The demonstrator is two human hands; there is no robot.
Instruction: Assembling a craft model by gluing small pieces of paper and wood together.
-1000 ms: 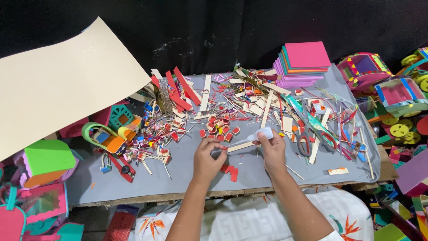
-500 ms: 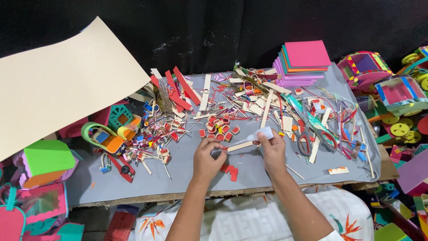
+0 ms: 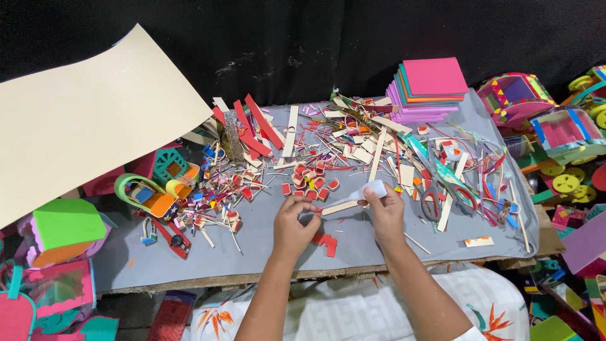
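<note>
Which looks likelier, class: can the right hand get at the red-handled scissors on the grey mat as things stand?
Probably yes. The scissors lie flat just beside the right hand with only thin strips around them. But that hand already grips a small white tube, so it would need to free itself first.

A small white glue bottle lies tilted, nozzle toward a little red piece.

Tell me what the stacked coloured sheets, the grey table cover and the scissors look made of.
Sheets: likely craft foam, matte, with thick, soft-looking edges. Cover: probably fabric or felt, dull grey, draping over the board's edge. Scissors: handles look like red and dark plastic; the blades are hidden among scraps.
</note>
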